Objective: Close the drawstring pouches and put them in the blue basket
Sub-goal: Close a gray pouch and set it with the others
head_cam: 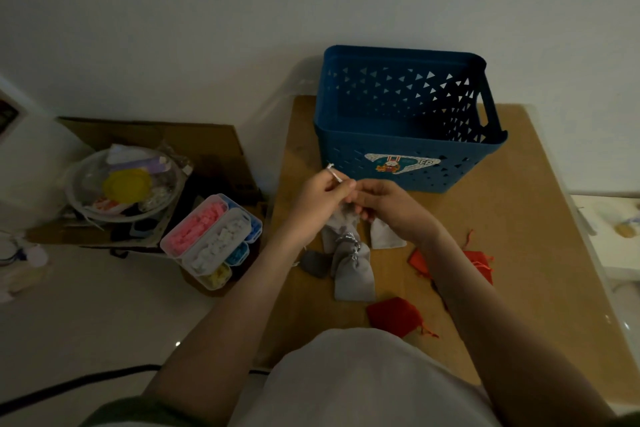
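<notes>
Pinching its cord (pixel 334 173), the left hand (pixel 320 196) and right hand (pixel 393 208) hold one grey pouch (pixel 337 220); blue basket (pixel 408 146) seemingly empty, other pouches (pixel 354 276) wait.

The basket (pixel 408 144) stands far back on the table (pixel 519 218); pouches (pixel 353 274) lie before it, perhaps overlapping.

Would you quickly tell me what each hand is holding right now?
Left hand: pinches the drawstring of a grey pouch.
Right hand: grips that pouch's neck.
</notes>
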`<state>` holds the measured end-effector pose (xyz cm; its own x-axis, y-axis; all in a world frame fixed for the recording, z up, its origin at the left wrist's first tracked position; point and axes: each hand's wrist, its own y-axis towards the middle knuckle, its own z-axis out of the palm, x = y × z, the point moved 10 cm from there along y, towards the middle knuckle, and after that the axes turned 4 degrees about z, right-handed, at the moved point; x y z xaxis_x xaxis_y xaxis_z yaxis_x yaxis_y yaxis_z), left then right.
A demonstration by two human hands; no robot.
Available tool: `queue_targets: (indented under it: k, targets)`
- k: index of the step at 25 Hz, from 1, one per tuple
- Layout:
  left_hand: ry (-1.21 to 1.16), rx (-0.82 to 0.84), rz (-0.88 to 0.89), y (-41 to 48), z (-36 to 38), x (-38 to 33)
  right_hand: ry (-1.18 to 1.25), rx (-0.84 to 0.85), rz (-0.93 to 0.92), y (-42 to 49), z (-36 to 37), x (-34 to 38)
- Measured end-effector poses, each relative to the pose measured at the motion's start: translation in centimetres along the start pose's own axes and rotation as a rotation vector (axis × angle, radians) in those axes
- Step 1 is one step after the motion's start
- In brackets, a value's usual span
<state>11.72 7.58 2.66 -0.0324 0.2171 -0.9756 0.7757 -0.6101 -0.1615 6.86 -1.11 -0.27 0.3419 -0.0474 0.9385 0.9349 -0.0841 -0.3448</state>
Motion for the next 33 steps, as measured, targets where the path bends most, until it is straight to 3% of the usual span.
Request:
queue_targets:
  k: [5, 9, 12, 17, 22, 25, 29, 33]
  targets:
    - [-0.111, -0.048, 0.03, 0.7, -1.3, -0.4, 0.003, 0.003, 0.003, -0.1, -0.3, -0.1]
    - [0.172, -0.148, 0.099, 0.8, -2.3, -0.8, 0.105, -0.007, -0.019, -0.4, -0.6, 0.3]
    - [0.357, -0.104, 0.126, 0.7, -1.0, -0.9, 0.227, -0.073, -0.029, -0.6, -0.9, 0.6]
    - [0.417, 0.006, 0.095, 0.5, 0.5, 0.7, 0.133, -0.229, -0.028, -0.6, -1.9, 0.2]
    - [0.633, -0.044, 0.214, -0.3, 1.1, -0.6, 0.111, -0.265, -0.05, -0.6, -1.4, 0.1]
    - [0.564, -0.062, 0.245, -0.8, 1.2, -0.6, 0.197, -0.242, -0.092, -0.6, -1.0, 0.2]
    - [0.4, -0.171, 0.241, -1.5, -0.5, -0.4, 0.138, -0.163, -0.162, -1.0, -0.2, 1.1]
    - [0.054, -0.222, 0.042, -1.4, -2.1, 1.4, 0.008, -0.255, -0.123, -1.3, -1.6, 0.3]
